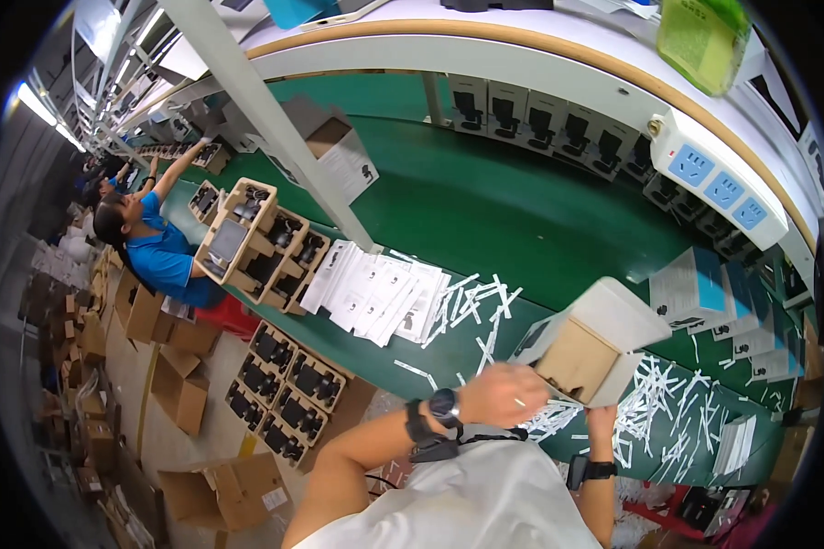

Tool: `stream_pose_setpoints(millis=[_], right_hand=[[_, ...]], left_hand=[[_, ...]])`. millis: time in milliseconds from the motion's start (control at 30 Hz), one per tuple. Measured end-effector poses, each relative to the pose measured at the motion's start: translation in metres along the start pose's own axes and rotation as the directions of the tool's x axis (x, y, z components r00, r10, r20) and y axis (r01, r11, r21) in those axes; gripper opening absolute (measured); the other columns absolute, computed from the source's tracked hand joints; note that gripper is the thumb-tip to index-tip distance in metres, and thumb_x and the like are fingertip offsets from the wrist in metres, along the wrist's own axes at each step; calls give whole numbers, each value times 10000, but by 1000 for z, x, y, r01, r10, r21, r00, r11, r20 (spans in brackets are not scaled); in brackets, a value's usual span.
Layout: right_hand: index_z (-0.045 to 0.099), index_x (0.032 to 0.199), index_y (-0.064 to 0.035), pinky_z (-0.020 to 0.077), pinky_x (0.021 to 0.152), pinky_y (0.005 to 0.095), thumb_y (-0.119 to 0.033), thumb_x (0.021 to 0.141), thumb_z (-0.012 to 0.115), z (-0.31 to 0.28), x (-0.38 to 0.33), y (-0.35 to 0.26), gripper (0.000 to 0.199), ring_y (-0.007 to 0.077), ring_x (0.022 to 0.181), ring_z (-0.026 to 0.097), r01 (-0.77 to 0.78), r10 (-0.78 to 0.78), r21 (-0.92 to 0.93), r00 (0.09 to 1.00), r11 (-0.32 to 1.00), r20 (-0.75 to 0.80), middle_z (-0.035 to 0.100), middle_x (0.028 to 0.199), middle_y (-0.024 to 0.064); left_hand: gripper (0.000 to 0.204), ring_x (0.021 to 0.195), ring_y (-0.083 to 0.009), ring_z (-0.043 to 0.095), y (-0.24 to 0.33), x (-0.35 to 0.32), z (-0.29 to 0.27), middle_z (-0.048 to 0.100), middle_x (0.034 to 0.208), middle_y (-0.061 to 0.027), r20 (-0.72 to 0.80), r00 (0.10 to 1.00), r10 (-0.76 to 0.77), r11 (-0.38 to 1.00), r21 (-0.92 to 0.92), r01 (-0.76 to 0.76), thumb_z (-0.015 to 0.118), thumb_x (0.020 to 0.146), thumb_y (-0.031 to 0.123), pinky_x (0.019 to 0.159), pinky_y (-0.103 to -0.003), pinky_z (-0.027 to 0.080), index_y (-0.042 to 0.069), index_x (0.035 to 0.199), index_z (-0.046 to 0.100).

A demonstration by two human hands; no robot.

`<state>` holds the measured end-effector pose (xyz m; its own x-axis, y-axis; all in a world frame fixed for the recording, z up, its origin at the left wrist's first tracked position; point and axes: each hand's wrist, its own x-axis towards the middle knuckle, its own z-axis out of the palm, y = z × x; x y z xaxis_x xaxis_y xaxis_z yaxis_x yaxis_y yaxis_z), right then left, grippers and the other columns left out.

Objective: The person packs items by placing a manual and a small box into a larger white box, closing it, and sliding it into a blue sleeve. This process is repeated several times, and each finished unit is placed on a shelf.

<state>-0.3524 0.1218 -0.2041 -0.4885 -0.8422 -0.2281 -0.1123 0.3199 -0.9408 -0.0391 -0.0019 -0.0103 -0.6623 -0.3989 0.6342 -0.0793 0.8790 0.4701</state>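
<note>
A white carton stands open in front of me, tilted, its lid flap raised and a brown molded pulp tray inside. My right hand grips the carton's near lower edge, with its fingertips partly hidden. At the carton's near left corner is my left hand, its fingers curled in and slightly blurred. Whatever the left fingers hold, if anything, cannot be made out. Loose white printed paper strips lie heaped around the carton, under and beside both hands.
Left of the strips lie stacked white leaflets, then pulp trays of black devices. Finished-looking cartons stand at right; more line the back shelf. A power strip hangs above. A co-worker in blue reaches across the bench.
</note>
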Motion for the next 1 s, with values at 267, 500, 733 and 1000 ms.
stream_pose_setpoints(millis=[267,500,733,1000], right_hand=[[604,1010,-45,419,508,231,-191,1033,490,-4,-42,-4,187,89,564,530,-199,196,144,980,969,32,682,865,62],[612,1119,-50,453,517,246,-250,1056,478,-15,-56,26,249,113,573,559,-286,284,144,958,947,38,685,908,69],[599,1157,-70,432,449,257,-273,1046,482,-6,-77,6,259,117,501,551,-460,457,24,886,888,82,708,913,98],[639,1096,-32,403,494,228,-187,1035,508,9,-82,23,212,67,542,492,-259,261,-36,946,965,192,724,877,64]], left_hand=[[540,1160,-375,582,-194,-210,-94,597,1213,-287,-650,452,-611,-71,613,787,611,776,38,967,-450,507,-34,1301,507],[378,968,-415,687,-209,-194,-115,686,1075,-202,-455,-47,-889,-264,425,866,557,854,158,876,-497,548,29,1207,595],[178,708,-414,619,-195,-166,-118,651,800,-197,-715,576,-396,230,530,816,668,858,191,628,-500,489,14,839,673],[648,1064,-310,661,34,-12,-20,665,1127,-202,-651,29,-758,652,-757,33,820,770,339,898,-497,569,16,1276,576]])
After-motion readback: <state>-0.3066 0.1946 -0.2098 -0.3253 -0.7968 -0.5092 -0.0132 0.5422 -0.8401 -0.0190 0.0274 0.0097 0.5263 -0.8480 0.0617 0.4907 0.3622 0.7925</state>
